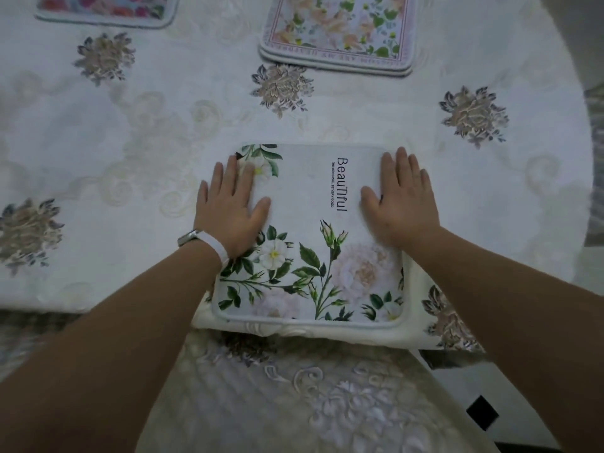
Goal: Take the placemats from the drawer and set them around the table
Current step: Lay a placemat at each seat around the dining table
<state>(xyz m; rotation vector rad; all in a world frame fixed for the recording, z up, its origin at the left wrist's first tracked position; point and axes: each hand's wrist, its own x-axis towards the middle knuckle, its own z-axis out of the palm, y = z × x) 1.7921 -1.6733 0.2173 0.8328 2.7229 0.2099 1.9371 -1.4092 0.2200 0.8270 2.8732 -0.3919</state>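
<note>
White floral placemat (310, 230) lies under my flat left hand (230, 204) and right hand (403, 201); stack (340, 31) on the desk (130, 142) awaits.

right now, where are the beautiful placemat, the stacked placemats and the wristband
beautiful placemat (307, 223), head view, its pale middle
stacked placemats (336, 31), head view, top mat's flowered face
wristband (218, 248), head view, its white strap

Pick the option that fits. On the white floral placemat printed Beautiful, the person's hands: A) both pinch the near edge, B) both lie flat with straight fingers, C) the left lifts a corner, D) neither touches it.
B: the left hand and right hand both rest palm-down, fingers straight, on the white floral placemat.
</note>
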